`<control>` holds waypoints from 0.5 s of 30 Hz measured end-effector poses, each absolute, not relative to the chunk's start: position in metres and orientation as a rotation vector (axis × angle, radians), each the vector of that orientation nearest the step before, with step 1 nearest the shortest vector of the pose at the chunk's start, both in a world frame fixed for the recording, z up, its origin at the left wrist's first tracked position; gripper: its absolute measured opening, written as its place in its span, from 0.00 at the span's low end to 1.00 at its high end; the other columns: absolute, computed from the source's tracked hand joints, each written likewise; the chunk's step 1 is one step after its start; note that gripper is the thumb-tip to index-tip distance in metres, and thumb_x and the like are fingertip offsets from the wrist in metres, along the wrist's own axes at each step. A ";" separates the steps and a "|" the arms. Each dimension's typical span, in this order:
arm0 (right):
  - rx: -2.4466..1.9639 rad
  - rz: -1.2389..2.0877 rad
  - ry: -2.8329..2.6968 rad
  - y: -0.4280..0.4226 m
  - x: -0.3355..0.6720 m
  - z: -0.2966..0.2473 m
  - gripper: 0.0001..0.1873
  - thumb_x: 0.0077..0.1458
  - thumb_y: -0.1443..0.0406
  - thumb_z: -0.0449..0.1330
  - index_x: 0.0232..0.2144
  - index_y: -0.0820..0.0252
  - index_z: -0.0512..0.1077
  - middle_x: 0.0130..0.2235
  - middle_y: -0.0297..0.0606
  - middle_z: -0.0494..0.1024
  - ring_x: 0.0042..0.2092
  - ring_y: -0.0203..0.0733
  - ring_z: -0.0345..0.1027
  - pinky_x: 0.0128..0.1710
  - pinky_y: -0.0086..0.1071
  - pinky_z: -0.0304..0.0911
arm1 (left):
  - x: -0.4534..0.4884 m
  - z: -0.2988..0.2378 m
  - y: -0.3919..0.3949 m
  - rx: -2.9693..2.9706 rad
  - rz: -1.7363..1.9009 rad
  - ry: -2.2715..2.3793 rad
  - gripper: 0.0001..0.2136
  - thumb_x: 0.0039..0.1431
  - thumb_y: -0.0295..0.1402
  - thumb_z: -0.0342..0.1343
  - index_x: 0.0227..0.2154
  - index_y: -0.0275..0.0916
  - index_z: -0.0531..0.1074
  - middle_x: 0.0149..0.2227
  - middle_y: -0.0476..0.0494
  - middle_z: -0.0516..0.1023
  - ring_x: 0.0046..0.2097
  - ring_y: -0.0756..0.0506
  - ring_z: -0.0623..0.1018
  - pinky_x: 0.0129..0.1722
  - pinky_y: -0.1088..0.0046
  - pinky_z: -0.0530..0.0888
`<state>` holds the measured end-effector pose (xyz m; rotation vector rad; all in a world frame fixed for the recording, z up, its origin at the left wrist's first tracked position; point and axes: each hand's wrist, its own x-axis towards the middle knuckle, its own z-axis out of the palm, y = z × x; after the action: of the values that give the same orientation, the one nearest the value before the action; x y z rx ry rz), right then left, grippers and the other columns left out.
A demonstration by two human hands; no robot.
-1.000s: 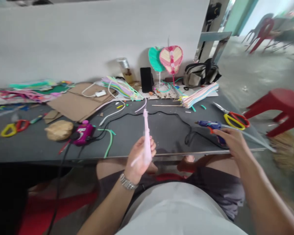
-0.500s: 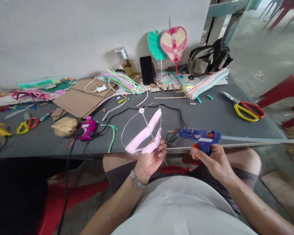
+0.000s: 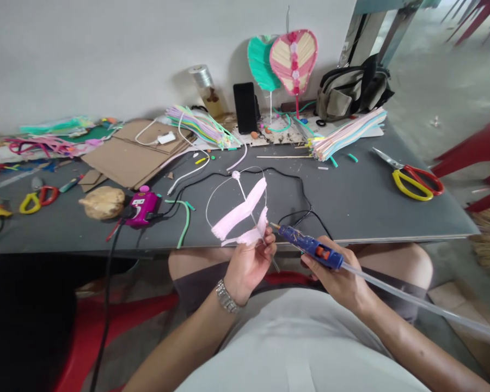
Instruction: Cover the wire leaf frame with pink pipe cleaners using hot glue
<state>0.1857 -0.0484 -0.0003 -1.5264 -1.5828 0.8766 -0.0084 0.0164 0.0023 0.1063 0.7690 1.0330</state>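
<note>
**Glue gun tip close to pink strips on a wire loop**

The wire loop [image 3: 207,209] hangs over the table's front edge, with two pink strips [image 3: 239,211] across its lower half and a thin stem [image 3: 244,195] running through it. The left hand [image 3: 251,267] is closed narrowly around the lower end of the loop, with a wristwatch [image 3: 226,296] on that wrist. The right hand [image 3: 335,272] is wrapped around the body of the blue glue gun [image 3: 306,246], whose nozzle [image 3: 273,224] points at the strips, just beside the left fingers [image 3: 267,245]. A long clear glue stick [image 3: 412,300] trails from the gun's back.

If the gun is hot, a small slip could put the nozzle against those fingers and burn them, or scorch the fuzzy strips. A twist of the left hand could bend the thin wire. The black cord [image 3: 298,182] on the gray table [image 3: 371,212] could also snag the loop.
</note>
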 end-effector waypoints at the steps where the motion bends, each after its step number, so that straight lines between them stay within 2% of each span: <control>1: -1.534 0.838 -1.619 -0.048 0.185 -0.001 0.12 0.62 0.54 0.62 0.33 0.55 0.73 0.27 0.33 0.79 0.26 0.39 0.72 0.27 0.30 0.63 | -0.008 0.002 0.016 0.108 1.037 0.774 0.09 0.56 0.16 0.57 0.36 0.34 0.72 0.32 0.49 0.69 0.28 0.55 0.69 0.23 0.84 0.65; 5: -1.525 0.610 -1.778 -0.047 0.184 -0.008 0.04 0.61 0.63 0.60 0.37 0.57 0.73 0.28 0.34 0.79 0.28 0.39 0.72 0.29 0.30 0.61 | -0.006 0.003 0.015 0.091 1.080 0.793 0.11 0.54 0.14 0.55 0.35 0.34 0.73 0.31 0.48 0.71 0.28 0.54 0.70 0.23 0.82 0.66; 7: -1.467 0.523 -1.871 -0.047 0.184 -0.013 0.05 0.60 0.66 0.58 0.38 0.58 0.73 0.30 0.36 0.80 0.30 0.40 0.73 0.31 0.30 0.61 | -0.004 0.004 0.015 0.076 1.106 0.809 0.12 0.53 0.13 0.55 0.37 0.34 0.74 0.31 0.48 0.72 0.28 0.53 0.70 0.23 0.81 0.65; 15: -1.444 0.372 -1.934 -0.044 0.183 -0.017 0.05 0.61 0.66 0.54 0.38 0.59 0.71 0.29 0.36 0.77 0.28 0.39 0.68 0.31 0.30 0.58 | 0.001 0.003 0.012 0.157 1.156 0.812 0.09 0.51 0.15 0.62 0.31 0.34 0.74 0.31 0.48 0.72 0.29 0.54 0.71 0.24 0.81 0.65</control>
<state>0.1826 -0.0437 -0.0166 -1.4439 -1.9341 0.3716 0.0013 0.0121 0.0027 0.1570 0.8116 1.1561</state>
